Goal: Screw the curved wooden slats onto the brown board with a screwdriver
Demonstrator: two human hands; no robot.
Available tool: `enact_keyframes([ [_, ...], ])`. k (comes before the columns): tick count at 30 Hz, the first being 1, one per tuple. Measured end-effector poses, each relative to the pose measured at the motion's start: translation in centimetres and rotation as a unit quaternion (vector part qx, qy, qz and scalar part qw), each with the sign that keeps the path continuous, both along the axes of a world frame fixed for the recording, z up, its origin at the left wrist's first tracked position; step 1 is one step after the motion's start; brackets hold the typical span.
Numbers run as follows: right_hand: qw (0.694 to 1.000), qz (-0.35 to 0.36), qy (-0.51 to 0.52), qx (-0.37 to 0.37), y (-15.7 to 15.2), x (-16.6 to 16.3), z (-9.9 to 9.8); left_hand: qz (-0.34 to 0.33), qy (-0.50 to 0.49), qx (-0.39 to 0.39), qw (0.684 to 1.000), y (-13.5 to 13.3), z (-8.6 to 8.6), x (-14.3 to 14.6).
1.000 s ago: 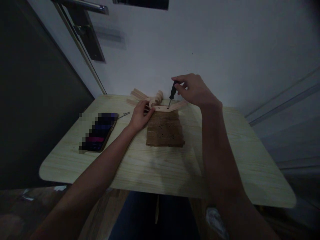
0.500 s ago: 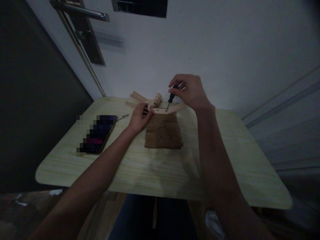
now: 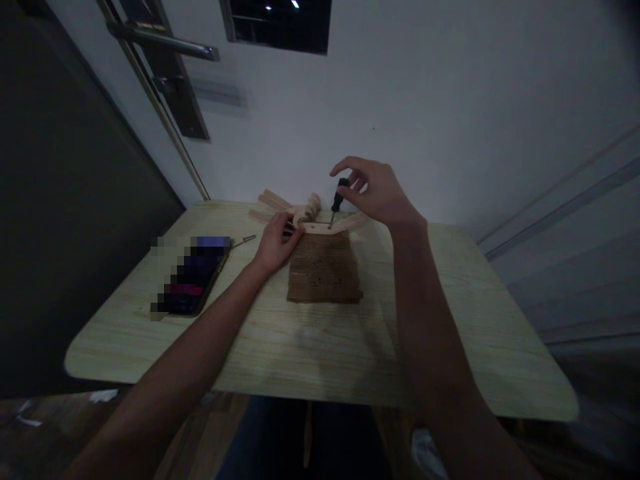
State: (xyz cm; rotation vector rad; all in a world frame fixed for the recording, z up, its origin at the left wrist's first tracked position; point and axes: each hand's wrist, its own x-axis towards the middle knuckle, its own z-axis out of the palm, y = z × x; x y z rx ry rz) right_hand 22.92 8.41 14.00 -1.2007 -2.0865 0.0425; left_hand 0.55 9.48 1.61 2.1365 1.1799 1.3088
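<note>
My right hand [image 3: 377,192] has its thumb and fingers at the black handle of a screwdriver [image 3: 339,197], with the index finger lifted off it. The screwdriver stands slightly tilted, its tip at a hole near the right end of a pale wooden piece [image 3: 320,229]. My left hand [image 3: 275,245] grips the left end of that piece, fingers partly hidden behind it. The wooden piece lies at the far edge of a brown corrugated board [image 3: 324,268]. Pale wooden strips [image 3: 274,199] and a ribbed, curled wooden part [image 3: 313,205] lie behind my left hand.
A phone [image 3: 213,277], partly pixelated, lies left on the light wood-grain table [image 3: 300,347]. A thin metal tool [image 3: 245,240] lies by its top edge. Behind the table stands a white door with a metal lever handle [image 3: 170,43].
My right fingers have loosened around the screwdriver handle, and the index finger has lifted. The view has shifted a little. My left hand stays on the wooden piece.
</note>
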Motion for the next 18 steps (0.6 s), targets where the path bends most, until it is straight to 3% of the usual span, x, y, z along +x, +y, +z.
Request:
enact_keyframes([
  [12, 0.998, -0.033, -0.038, 0.028, 0.7, 0.2, -1.0, 0.003, 0.003, -0.003, 1.000, 0.2, -0.2, -0.1],
  [18, 0.999, -0.036, -0.033, 0.013, -0.3, -0.3, -0.1, 0.009, 0.006, 0.009, 1.000, 0.2, -0.3, -0.1],
])
